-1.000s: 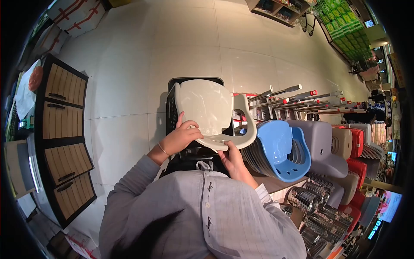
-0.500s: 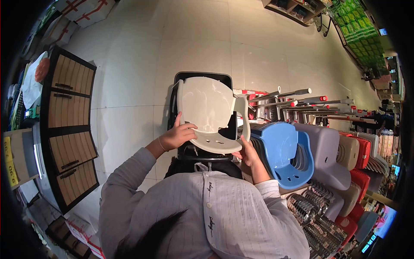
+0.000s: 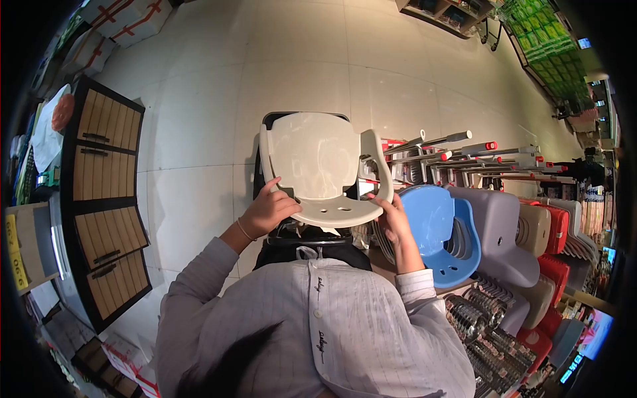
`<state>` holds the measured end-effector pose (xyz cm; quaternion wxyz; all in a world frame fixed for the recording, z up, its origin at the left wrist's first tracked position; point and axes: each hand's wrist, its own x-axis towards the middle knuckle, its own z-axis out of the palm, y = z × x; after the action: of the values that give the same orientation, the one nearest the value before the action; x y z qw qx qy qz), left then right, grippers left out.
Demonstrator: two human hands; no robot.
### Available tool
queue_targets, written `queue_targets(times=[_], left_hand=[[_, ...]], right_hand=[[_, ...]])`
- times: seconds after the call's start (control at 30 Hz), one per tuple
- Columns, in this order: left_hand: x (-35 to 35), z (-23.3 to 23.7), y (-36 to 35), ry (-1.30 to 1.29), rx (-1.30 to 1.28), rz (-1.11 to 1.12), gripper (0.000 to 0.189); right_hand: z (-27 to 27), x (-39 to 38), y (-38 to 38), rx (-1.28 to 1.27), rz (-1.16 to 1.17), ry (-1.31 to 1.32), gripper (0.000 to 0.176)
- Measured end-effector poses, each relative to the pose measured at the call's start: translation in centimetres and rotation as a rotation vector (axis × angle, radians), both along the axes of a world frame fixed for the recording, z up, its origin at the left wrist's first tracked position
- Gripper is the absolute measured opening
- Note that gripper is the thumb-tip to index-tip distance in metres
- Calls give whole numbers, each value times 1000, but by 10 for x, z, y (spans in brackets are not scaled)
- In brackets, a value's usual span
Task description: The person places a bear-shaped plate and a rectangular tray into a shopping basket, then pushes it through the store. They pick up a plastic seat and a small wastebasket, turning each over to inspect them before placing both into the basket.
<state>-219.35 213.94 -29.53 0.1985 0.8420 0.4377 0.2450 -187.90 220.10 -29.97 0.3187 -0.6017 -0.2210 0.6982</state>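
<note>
A cream plastic chair seat (image 3: 312,156) with armrests and holes in its base is held in front of my body, over a black frame (image 3: 272,119) that shows around its edges. My left hand (image 3: 269,210) grips the seat's left side near the front, fingers curled over the rim. On the opposite side, my right hand (image 3: 393,215) holds the front right corner below the armrest, with the thumb and fingers on the edge.
A blue plastic chair seat (image 3: 438,232) and a grey one (image 3: 494,232) stand stacked at the right. Poles with red and grey ends (image 3: 458,137) lie behind them. Wood-front cabinets (image 3: 106,172) stand at the left on the tiled floor (image 3: 199,86).
The cream seat has tilted and shifted slightly up, its right armrest now further right. My right hand has risen and moved right with it; my left hand has moved only a little.
</note>
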Motion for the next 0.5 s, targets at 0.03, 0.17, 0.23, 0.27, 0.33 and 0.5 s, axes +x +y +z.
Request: queue_targets(times=[0.03, 0.17, 0.23, 0.27, 0.33, 0.5], left_hand=[[4, 12, 1, -3, 72, -11, 18], [30, 45, 11, -149, 89, -18, 23], [40, 58, 15, -129, 60, -76, 30], [48, 64, 15, -145, -1, -103, 35], [60, 67, 16, -206, -108, -186, 47], [66, 55, 4, -236, -136, -256, 42]], right_hand=[[16, -1, 13, 48, 6, -22, 35], [42, 20, 76, 309, 214, -203, 33], [98, -8, 96, 475, 261, -258, 30], [118, -16, 107, 512, 304, -271, 29], [144, -30, 125, 619, 397, -345, 31], [173, -63, 161, 974, 672, -560, 34]])
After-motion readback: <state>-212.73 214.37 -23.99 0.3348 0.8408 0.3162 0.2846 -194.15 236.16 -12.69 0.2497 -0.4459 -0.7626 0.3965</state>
